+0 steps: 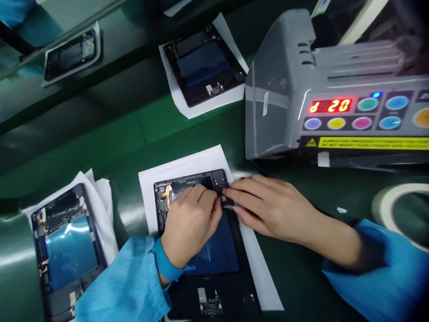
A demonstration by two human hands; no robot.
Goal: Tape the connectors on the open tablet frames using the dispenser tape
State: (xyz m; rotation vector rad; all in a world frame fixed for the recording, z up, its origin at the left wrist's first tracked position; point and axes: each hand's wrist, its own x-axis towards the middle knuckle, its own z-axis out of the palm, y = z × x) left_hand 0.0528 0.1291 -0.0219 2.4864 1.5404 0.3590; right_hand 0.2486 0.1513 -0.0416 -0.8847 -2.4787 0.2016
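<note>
An opened tablet (246, 264) with a blue battery film (217, 250) lies on white paper (261, 281) in front of me. My left hand (192, 219) reaches across it, thumb and fingers pinched together near the upper right corner. What the pinch holds is hidden or too small to name. From the right, my right hand (268, 203) meets it at the same corner, fingers extended and a thin, pale sliver between thumb and fingertips. The fingertips of both hands are nearly touching there. A blue band circles my left wrist.
A grey tape dispenser (278, 103) with a lit red display stands at the upper right. A tape roll (385, 201) lies at the right edge. Other opened tablets on paper lie at the left (72, 255), behind (204, 62) and on the upper-left ledge (70, 56).
</note>
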